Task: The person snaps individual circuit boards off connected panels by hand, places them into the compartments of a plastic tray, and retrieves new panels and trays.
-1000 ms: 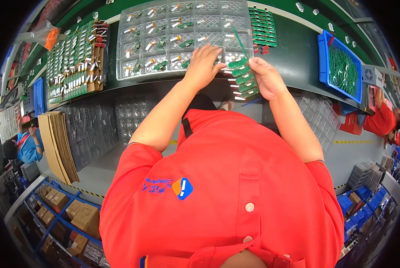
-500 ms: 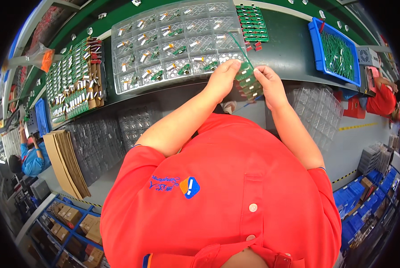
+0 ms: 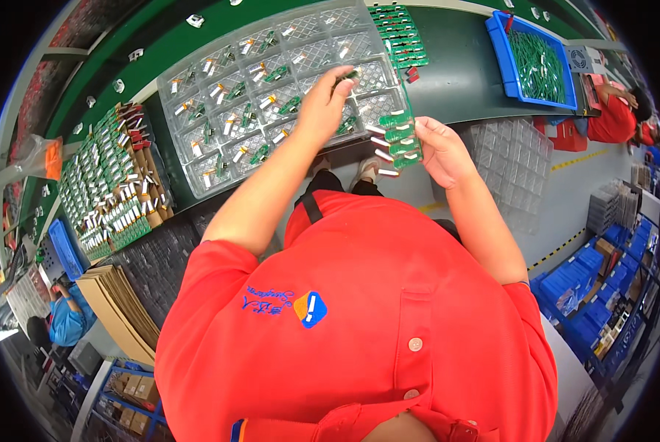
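Note:
My left hand (image 3: 322,110) reaches over the right part of a clear plastic compartment tray (image 3: 378,105). Its thumb and fingers pinch a small green circuit board (image 3: 352,74), mostly covered by the fingertips. Just off the tray's right front corner, my right hand (image 3: 445,155) grips a panel of joined green circuit boards (image 3: 399,138) by its right edge. White parts stick out from that panel's left side. Many of the tray's compartments hold a small green board beside a white part with an orange end.
Many board panels with white parts (image 3: 109,177) lie at the left on cardboard. More green panels (image 3: 400,37) sit behind the tray's right corner. A blue bin (image 3: 507,70) of green strips stands far right. Stacked clear trays (image 3: 510,173) are below the bench. Co-workers sit at both sides.
My left hand has left the panel and moved over the tray with a small circuit board. My right hand keeps the panel, now turned with its white parts facing left. The whole view has shifted.

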`<state>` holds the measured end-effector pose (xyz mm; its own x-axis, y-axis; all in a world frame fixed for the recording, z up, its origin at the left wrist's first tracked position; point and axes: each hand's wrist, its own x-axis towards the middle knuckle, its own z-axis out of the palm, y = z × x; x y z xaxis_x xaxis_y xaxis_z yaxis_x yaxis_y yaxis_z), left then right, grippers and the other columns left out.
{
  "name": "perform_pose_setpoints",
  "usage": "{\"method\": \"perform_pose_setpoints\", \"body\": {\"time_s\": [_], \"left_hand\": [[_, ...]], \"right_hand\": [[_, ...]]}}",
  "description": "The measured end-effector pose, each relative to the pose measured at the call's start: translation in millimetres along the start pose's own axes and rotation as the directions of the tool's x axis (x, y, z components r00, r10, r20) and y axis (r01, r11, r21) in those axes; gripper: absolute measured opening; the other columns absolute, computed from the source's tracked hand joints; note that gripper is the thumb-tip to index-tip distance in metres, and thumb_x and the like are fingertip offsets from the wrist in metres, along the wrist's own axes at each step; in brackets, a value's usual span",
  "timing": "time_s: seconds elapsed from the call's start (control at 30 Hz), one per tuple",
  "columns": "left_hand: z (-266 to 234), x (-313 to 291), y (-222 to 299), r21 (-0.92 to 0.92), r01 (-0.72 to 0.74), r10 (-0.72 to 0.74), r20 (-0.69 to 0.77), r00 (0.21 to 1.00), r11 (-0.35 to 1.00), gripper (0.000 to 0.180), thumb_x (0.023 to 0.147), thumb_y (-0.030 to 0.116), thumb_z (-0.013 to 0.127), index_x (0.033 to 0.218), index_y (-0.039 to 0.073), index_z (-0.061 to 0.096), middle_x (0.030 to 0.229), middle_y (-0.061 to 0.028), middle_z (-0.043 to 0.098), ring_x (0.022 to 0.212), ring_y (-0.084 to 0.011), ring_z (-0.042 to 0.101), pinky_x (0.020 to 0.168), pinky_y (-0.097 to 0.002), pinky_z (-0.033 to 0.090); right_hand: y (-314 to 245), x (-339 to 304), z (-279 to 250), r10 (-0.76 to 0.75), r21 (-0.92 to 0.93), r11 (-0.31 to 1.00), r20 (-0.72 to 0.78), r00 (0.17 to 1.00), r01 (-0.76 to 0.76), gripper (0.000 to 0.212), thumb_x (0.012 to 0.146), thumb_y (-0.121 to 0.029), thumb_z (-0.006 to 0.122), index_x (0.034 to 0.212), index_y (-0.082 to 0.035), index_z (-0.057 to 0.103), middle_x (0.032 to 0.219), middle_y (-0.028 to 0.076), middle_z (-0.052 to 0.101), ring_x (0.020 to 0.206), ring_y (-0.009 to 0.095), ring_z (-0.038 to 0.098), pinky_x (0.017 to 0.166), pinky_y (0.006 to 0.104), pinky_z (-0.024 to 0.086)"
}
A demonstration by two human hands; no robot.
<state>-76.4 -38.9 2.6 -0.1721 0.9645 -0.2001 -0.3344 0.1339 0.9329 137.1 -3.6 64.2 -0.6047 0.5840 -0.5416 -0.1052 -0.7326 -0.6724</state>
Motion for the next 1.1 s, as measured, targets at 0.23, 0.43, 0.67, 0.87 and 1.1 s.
{"method": "perform_pose_setpoints", "body": {"time_s": [0.23, 0.43, 0.67, 0.87, 1.1], "left_hand": [[15.2, -8.3, 9.6, 0.477, -0.22, 0.132, 0.21, 0.969, 0.851, 0.033, 0.089, 0.029, 0.043, 0.109, 0.005, 0.054, 0.108, -0.0104, 0.055, 0.102, -0.0235, 0.05, 0.089, -0.0328, 0.036], [29.8, -13.5, 19.4, -0.179, 0.335, -0.29, 0.234, 0.928, 0.925, 0.039, 0.091, 0.032, 0.041, 0.113, 0.001, 0.049, 0.101, -0.0084, 0.057, 0.092, -0.0163, 0.053, 0.081, -0.03, 0.041], [-30.8, 47.4, 33.6, 0.282, -0.019, -0.005, 0.084, 0.996, 0.959, 0.033, 0.087, 0.026, 0.046, 0.111, 0.004, 0.051, 0.105, -0.0136, 0.056, 0.097, -0.0265, 0.053, 0.084, -0.0349, 0.041], [-30.8, 58.8, 34.8, 0.741, -0.407, 0.285, 0.296, 0.912, 0.533, 0.026, 0.086, 0.021, 0.047, 0.098, 0.001, 0.058, 0.103, -0.0167, 0.057, 0.098, -0.0325, 0.053, 0.086, -0.0377, 0.04], [6.4, 40.3, 37.1, -0.127, 0.344, -0.282, 0.351, 0.893, 0.93, 0.034, 0.091, 0.031, 0.042, 0.107, 0.002, 0.052, 0.1, -0.0072, 0.057, 0.094, -0.0178, 0.055, 0.085, -0.0291, 0.041]], "right_hand": [[10.5, 17.1, -1.2, -0.139, -0.196, 0.976, -0.232, 0.963, 0.093, 0.01, 0.085, -0.013, 0.053, 0.087, -0.003, 0.054, 0.076, 0.001, 0.057, 0.066, 0.008, 0.053, 0.06, 0.0213, 0.043], [2.6, 29.5, 9.9, -0.093, -0.095, 0.993, -0.198, 0.976, 0.076, 0.009, 0.084, -0.012, 0.053, 0.088, -0.004, 0.054, 0.078, 0.002, 0.058, 0.067, 0.01, 0.055, 0.062, 0.0229, 0.044], [-15.5, 35.9, 15.1, -0.034, 0.066, 0.997, -0.15, 0.988, 0.044, 0.01, 0.084, -0.013, 0.053, 0.089, -0.005, 0.054, 0.081, 0.003, 0.059, 0.072, 0.011, 0.056, 0.064, 0.0246, 0.044], [-19.3, 51.7, 18.7, -0.114, -0.069, 0.993, -0.263, 0.958, 0.099, 0.008, 0.083, -0.013, 0.055, 0.087, -0.006, 0.055, 0.074, -0.001, 0.056, 0.066, 0.008, 0.052, 0.059, 0.0213, 0.041], [-28.5, 74.8, 33.5, -0.228, -0.131, 0.972, -0.352, 0.908, 0.193, 0.008, 0.083, -0.012, 0.056, 0.085, -0.004, 0.055, 0.075, 0.001, 0.057, 0.065, 0.008, 0.052, 0.058, 0.0215, 0.041]]}}
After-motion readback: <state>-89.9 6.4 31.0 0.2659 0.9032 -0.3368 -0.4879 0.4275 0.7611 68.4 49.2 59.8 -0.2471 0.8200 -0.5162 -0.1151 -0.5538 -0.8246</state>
